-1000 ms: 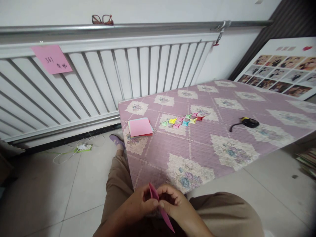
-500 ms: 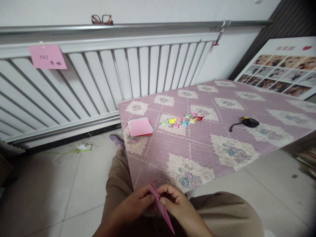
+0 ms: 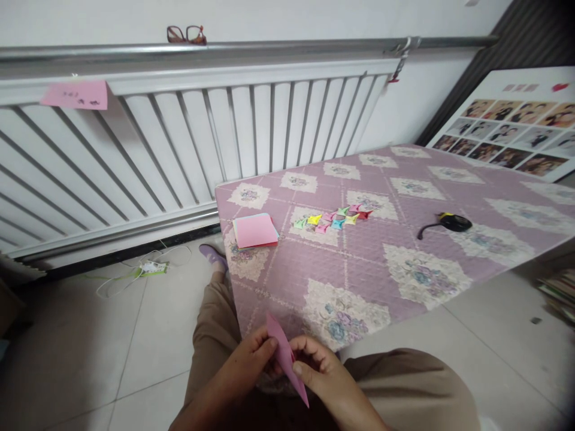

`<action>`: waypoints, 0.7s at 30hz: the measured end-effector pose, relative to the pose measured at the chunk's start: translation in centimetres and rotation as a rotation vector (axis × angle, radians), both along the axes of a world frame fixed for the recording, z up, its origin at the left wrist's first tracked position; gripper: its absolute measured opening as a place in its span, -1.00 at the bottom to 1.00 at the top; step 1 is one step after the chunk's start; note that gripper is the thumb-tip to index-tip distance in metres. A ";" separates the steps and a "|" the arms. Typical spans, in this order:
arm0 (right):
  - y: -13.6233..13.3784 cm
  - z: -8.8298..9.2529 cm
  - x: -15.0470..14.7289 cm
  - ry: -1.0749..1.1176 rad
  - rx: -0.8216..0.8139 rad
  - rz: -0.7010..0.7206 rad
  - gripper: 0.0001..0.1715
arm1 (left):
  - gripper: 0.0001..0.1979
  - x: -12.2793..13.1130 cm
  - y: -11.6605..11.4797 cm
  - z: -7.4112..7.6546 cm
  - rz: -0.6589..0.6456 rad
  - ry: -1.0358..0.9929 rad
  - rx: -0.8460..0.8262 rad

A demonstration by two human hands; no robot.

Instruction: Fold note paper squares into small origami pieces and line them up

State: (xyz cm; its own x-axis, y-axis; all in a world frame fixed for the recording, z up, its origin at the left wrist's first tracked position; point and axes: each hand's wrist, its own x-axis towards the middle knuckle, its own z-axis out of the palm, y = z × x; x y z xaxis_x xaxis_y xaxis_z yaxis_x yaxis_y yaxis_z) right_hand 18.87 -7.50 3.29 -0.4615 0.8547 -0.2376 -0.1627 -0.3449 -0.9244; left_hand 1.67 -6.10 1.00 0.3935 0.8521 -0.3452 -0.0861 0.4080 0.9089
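Note:
Between my two hands, over my lap at the near table edge, is a folded sheet of pink paper [image 3: 284,354], tilted on edge. My left hand [image 3: 246,363] pinches its left side, thumb on the near face. On the other side my right hand [image 3: 321,368] grips the paper with thumb and curled fingers. Ahead on the table lies a stack of coloured paper squares [image 3: 256,231], pink on top. Right of the stack, several small folded paper pieces [image 3: 337,224] in green, yellow, pink, blue and red sit in two rows.
A floral cloth covers the table [image 3: 305,263]. A black coiled cable [image 3: 456,223] lies on its right part. Behind stands a white radiator [image 3: 251,120] with a pink note [image 3: 76,94]; glasses [image 3: 186,36] rest on the pipe. A power strip [image 3: 153,269] is on the floor.
The pink paper has shifted slightly up and left and turned to show more of its face. My left hand moved up a little with it. The note on the radiator has swung upward.

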 end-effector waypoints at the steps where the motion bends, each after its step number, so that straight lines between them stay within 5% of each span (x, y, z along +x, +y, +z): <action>1: 0.0 0.0 0.0 0.000 -0.001 0.000 -0.67 | -0.71 0.0 0.0 0.0 -0.004 -0.014 0.005; 14: -0.2 -0.6 0.0 -0.062 -0.028 -0.051 -0.69 | -0.56 0.2 -0.2 0.9 0.004 -0.211 -0.003; 21: 0.0 0.0 -0.2 -0.162 0.058 -0.059 -0.73 | -0.48 0.1 -0.2 0.2 0.035 -0.131 -0.013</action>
State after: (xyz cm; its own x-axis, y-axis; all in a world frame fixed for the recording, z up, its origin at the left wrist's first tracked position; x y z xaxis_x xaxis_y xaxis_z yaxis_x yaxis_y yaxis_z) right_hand 18.66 -7.50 3.24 -0.3697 0.8937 -0.2541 -0.0280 -0.2840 -0.9584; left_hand 1.72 -6.28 1.21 0.4056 0.8621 -0.3039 -0.2179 0.4141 0.8838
